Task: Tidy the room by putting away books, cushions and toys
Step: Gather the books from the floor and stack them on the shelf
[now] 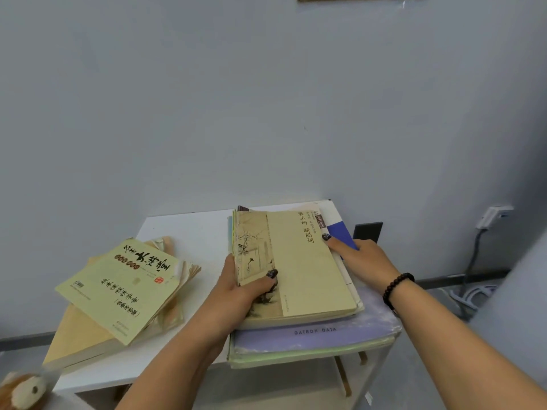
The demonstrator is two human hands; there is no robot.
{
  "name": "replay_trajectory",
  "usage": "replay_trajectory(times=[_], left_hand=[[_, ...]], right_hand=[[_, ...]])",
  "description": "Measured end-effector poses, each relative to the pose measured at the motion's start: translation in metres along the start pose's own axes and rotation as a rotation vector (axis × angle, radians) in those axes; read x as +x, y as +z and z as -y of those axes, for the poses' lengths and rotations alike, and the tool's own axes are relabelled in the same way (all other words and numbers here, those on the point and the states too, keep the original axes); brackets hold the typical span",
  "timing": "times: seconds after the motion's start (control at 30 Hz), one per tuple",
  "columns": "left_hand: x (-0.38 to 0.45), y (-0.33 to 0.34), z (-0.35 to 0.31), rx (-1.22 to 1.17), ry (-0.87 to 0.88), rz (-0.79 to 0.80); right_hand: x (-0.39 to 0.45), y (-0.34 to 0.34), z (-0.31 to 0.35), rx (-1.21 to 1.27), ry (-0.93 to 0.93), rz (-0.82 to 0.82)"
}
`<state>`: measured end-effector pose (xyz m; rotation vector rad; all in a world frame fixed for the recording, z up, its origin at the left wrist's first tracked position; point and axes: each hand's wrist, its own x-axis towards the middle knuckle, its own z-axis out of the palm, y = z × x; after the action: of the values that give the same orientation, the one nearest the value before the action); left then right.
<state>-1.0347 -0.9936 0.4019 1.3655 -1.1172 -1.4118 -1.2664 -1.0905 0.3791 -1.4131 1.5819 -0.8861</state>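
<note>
Books are spread over a small white table point(189, 229) set against a pale blue wall point(207, 99). Off the tabletop's near left corner, at the lower left edge of view, a furry plush toy point(25, 390) is partly seen and blurred. On the left half of the tabletop a yellow-green paperback point(124, 291) with black calligraphy is laid askew on top of a tan book point(77, 335), whose corner overhangs the near edge. Toward the middle, the left hand point(239, 291) is curled round the left edge of a cream book point(299, 267), thumb pressed on the cover over the ink painting, fingers tucked beneath. This cream book is laid on top of a stack on the right half of the tabletop, above a lavender booklet point(319, 332) printed "GATRON DATA" and a pale green one below it, both reaching over the near edge. At the cream book's right edge the right hand point(361, 255) is laid with its fingers nearly straight, forefinger touching the cover beside the title and resting over a blue-covered book point(340, 232); nothing is gripped by it. A dark beaded bracelet point(395, 288) is worn on that wrist. Beyond the table's right edge a white plug point(492, 216) with a grey cable is fixed to the wall.
</note>
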Motion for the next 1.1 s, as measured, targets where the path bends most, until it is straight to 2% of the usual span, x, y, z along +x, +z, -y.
replay_trajectory(times=[0.1,0.17,0.33,0.47,0.73,0.93,1.03,1.1], left_hand=[[0.001,-0.003,-0.007,-0.252,-0.043,0.042],[0.004,-0.010,-0.012,-0.425,-0.074,-0.028],[0.009,-0.016,-0.016,-0.480,-0.189,-0.133],[0.014,-0.028,-0.018,-0.657,-0.257,-0.207],[0.024,-0.031,-0.017,-0.587,-0.321,-0.245],[0.034,-0.032,-0.013,-0.794,-0.393,-0.264],[0.034,-0.025,-0.013,-0.813,-0.366,-0.171],[0.034,-0.018,-0.017,-0.698,-0.309,-0.139]], right_hand=[[-0.003,0.001,0.005,0.050,0.029,0.006],[-0.004,0.000,0.008,0.062,0.033,0.015],[-0.007,0.002,0.007,0.037,0.009,0.019],[-0.006,0.001,0.006,0.052,0.022,0.012],[-0.003,-0.003,0.005,0.128,0.058,-0.001],[-0.002,-0.005,0.005,0.179,0.082,0.012],[-0.002,-0.008,0.005,0.209,0.091,0.014],[-0.003,-0.010,0.005,0.241,0.102,0.021]])
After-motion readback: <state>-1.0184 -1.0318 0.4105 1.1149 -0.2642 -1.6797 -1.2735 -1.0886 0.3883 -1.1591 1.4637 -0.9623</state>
